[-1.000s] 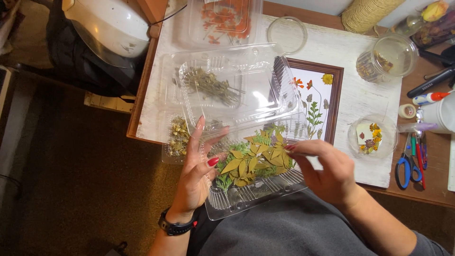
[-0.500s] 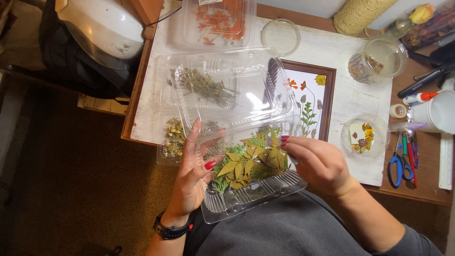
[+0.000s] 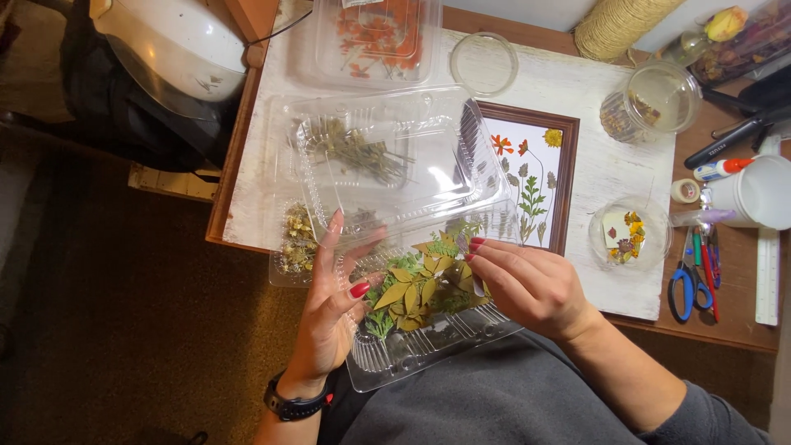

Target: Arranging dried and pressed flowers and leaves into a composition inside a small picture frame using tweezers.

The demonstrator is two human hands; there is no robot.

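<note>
A clear plastic clamshell box (image 3: 412,350) rests on my lap against the table edge, its lid (image 3: 387,165) folded up and open. Inside lie pressed yellow and green leaves (image 3: 416,288). My left hand (image 3: 334,317) grips the box's left side, thumb over the rim. My right hand (image 3: 531,284) reaches into the box from the right, its fingertips pinching among the leaves at the top. Just beyond the box stands a brown picture frame (image 3: 568,177) with pressed flowers arranged on white paper.
Other clear boxes hold orange petals (image 3: 375,37) and dried stems (image 3: 362,152). Round dishes (image 3: 630,235), a glass jar (image 3: 647,103), a twine spool (image 3: 618,25), blue scissors (image 3: 684,284), pens, a glue stick and a white cup (image 3: 758,194) sit on the right. A white appliance (image 3: 169,45) is far left.
The view has drifted slightly. My right hand has shifted a little left into the leaves, fingertips closing together. My left hand keeps its hold on the box.
</note>
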